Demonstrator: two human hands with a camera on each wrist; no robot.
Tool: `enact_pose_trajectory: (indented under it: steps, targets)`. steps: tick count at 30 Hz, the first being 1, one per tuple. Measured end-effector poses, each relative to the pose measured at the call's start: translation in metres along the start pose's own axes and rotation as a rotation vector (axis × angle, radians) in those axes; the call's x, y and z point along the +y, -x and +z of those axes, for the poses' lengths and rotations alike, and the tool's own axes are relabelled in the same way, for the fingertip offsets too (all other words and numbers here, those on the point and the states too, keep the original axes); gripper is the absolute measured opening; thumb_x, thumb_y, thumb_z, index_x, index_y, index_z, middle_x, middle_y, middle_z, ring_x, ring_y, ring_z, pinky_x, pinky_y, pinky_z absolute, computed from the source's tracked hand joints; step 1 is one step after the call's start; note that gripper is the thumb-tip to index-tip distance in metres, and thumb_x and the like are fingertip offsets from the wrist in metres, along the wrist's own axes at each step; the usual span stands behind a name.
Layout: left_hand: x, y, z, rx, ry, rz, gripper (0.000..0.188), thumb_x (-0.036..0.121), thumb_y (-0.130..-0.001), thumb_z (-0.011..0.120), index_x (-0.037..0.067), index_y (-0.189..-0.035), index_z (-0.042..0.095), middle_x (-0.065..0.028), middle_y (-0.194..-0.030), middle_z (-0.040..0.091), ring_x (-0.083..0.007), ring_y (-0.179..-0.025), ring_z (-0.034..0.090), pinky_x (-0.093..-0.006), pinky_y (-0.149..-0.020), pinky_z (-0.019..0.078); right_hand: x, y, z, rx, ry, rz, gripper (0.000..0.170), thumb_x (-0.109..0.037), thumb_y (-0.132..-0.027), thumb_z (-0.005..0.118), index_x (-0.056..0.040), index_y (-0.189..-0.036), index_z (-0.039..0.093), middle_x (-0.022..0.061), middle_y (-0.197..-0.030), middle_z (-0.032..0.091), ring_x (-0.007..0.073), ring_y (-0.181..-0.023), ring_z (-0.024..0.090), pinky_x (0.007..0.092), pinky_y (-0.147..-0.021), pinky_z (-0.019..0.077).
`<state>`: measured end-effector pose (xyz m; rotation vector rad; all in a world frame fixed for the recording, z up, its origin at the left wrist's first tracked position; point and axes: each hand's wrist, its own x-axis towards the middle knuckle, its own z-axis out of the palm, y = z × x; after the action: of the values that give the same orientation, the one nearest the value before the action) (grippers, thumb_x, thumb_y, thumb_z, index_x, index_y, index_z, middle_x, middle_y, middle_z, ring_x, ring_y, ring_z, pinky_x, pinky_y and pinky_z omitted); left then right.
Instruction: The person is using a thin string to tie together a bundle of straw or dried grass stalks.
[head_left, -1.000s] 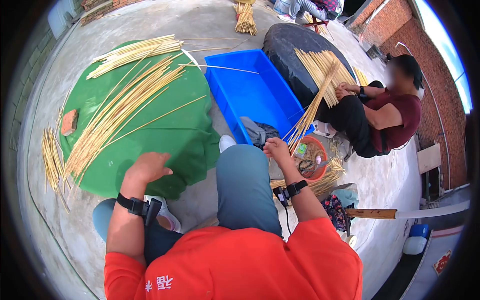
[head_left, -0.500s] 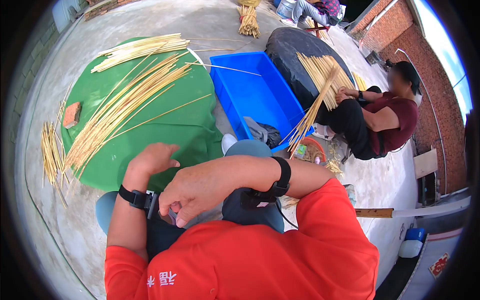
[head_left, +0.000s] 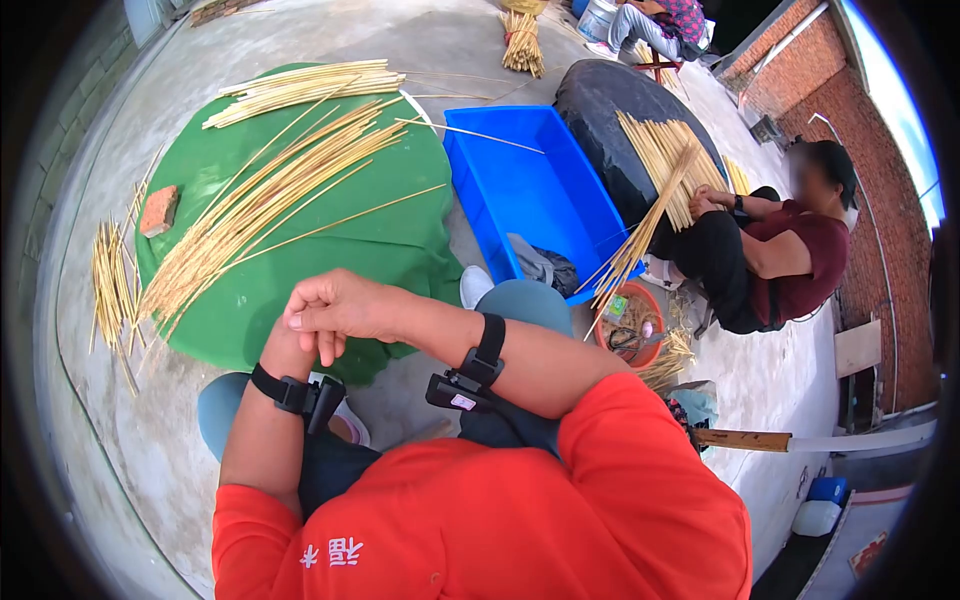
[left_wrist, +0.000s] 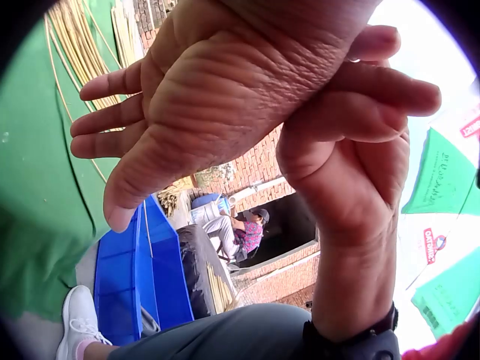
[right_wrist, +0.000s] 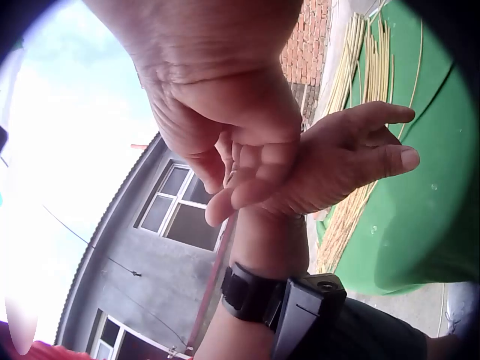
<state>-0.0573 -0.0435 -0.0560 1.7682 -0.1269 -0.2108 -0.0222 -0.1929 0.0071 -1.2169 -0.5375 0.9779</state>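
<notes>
My left hand (left_wrist: 202, 112) hangs near the green cloth's front edge, fingers spread and holding nothing. In the head view it is mostly hidden behind my right hand (head_left: 345, 303), which crosses over to the left wrist. The right wrist view shows the right fingers (right_wrist: 251, 169) loosely bent against that wrist, just above its black camera strap (right_wrist: 251, 292). Beyond both hands, a green cloth (head_left: 300, 255) covers a round surface. Long straw-coloured stalks (head_left: 270, 195) lie spread across it, with a second bunch (head_left: 305, 88) at the far edge.
A brick (head_left: 159, 211) sits on the cloth's left side. Right of the cloth stands a blue tub (head_left: 535, 175) with a dark cloth inside. An orange bucket (head_left: 645, 335) is by my right knee. Another person (head_left: 790, 245) sits at a dark covered mound (head_left: 590, 95), handling stalks.
My right hand has swung from beside the right knee leftward across my lap to the left wrist. The left arm has stayed nearly in place, and the view has shifted slightly.
</notes>
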Motion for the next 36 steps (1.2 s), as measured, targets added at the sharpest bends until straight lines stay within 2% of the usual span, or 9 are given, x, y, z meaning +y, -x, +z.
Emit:
enact_pose_trajectory:
  steps: [3, 11, 15, 21, 23, 24, 26, 29, 36]
  targets:
    - [0.000, 0.002, -0.001, 0.024, 0.138, -0.051, 0.025, 0.022, -0.090, 0.043, 0.006, -0.078, 0.059, -0.0011, -0.060, 0.056, -0.0095, -0.056, 0.054, -0.0183, -0.046, 0.0418, -0.003, 0.002, -0.001, -0.001, -0.013, 0.018, 0.014, -0.014, -0.087, 0.055, -0.0002, -0.088, 0.055, 0.0094, -0.069, 0.061, 0.0157, -0.050, 0.060, 0.0246, -0.042, 0.0446]
    - [-0.010, -0.005, -0.006, -0.052, -0.149, -0.055, 0.019, 0.018, -0.087, 0.046, 0.005, -0.082, 0.058, -0.0037, -0.072, 0.059, -0.0136, -0.067, 0.057, -0.0249, -0.058, 0.0458, -0.003, 0.002, -0.001, 0.027, 0.031, 0.018, 0.015, -0.015, -0.086, 0.055, 0.0002, -0.085, 0.056, 0.0092, -0.068, 0.061, 0.0154, -0.050, 0.060, 0.0248, -0.042, 0.0446]
    - [-0.001, -0.002, 0.001, -0.026, -0.209, 0.057, 0.024, 0.021, -0.089, 0.042, 0.006, -0.079, 0.058, -0.0013, -0.064, 0.056, -0.0092, -0.058, 0.054, -0.0204, -0.048, 0.0425, -0.003, 0.003, -0.003, 0.032, 0.031, 0.027, 0.015, -0.015, -0.086, 0.055, 0.0005, -0.087, 0.056, 0.0096, -0.068, 0.061, 0.0153, -0.050, 0.060, 0.0248, -0.042, 0.0444]
    - [0.014, 0.000, 0.010, 0.017, -0.013, 0.012, 0.017, 0.015, -0.088, 0.045, 0.004, -0.084, 0.056, -0.0024, -0.065, 0.057, -0.0101, -0.058, 0.054, -0.0212, -0.048, 0.0434, -0.001, 0.003, -0.003, 0.036, 0.023, 0.035, 0.015, -0.013, -0.087, 0.054, 0.0015, -0.088, 0.056, 0.0099, -0.068, 0.061, 0.0153, -0.049, 0.059, 0.0247, -0.042, 0.0441]
    - [0.016, 0.000, 0.012, -0.002, 0.233, -0.047, 0.016, 0.014, -0.088, 0.045, 0.003, -0.084, 0.056, -0.0023, -0.065, 0.057, -0.0107, -0.058, 0.054, -0.0215, -0.048, 0.0436, -0.001, 0.003, -0.004, 0.033, 0.025, 0.037, 0.015, -0.013, -0.087, 0.054, 0.0016, -0.088, 0.056, 0.0099, -0.068, 0.061, 0.0152, -0.050, 0.059, 0.0244, -0.042, 0.0440]
    - [0.015, 0.000, 0.010, 0.000, 0.234, -0.047, 0.016, 0.014, -0.088, 0.045, 0.003, -0.084, 0.056, -0.0023, -0.065, 0.057, -0.0107, -0.058, 0.054, -0.0215, -0.048, 0.0436, -0.001, 0.003, -0.004, 0.031, 0.026, 0.039, 0.015, -0.013, -0.087, 0.054, 0.0018, -0.089, 0.056, 0.0099, -0.068, 0.061, 0.0151, -0.050, 0.059, 0.0242, -0.042, 0.0439]
    - [0.013, 0.000, 0.003, -0.051, -0.165, 0.032, 0.016, 0.015, -0.088, 0.046, 0.003, -0.085, 0.056, -0.0019, -0.065, 0.057, -0.0104, -0.058, 0.054, -0.0212, -0.048, 0.0435, 0.000, 0.003, -0.005, 0.029, 0.022, 0.044, 0.015, -0.013, -0.087, 0.054, 0.0018, -0.089, 0.056, 0.0100, -0.069, 0.061, 0.0150, -0.050, 0.059, 0.0240, -0.042, 0.0439]
    - [0.002, -0.004, 0.000, -0.124, 0.122, -0.036, 0.023, 0.018, -0.086, 0.045, 0.007, -0.076, 0.062, -0.0030, -0.070, 0.061, -0.0135, -0.067, 0.058, -0.0236, -0.059, 0.0463, -0.003, 0.004, -0.005, 0.034, 0.028, 0.063, 0.015, -0.014, -0.088, 0.053, 0.0008, -0.091, 0.057, 0.0094, -0.070, 0.061, 0.0137, -0.051, 0.059, 0.0225, -0.043, 0.0448]
    - [0.018, 0.009, 0.003, -0.035, 0.121, -0.112, 0.022, 0.018, -0.085, 0.046, 0.007, -0.076, 0.062, -0.0031, -0.070, 0.061, -0.0137, -0.068, 0.059, -0.0240, -0.060, 0.0468, -0.006, 0.007, -0.006, 0.031, 0.026, 0.096, 0.018, -0.018, -0.090, 0.052, -0.0015, -0.096, 0.059, 0.0068, -0.073, 0.062, 0.0108, -0.053, 0.060, 0.0194, -0.047, 0.0457]
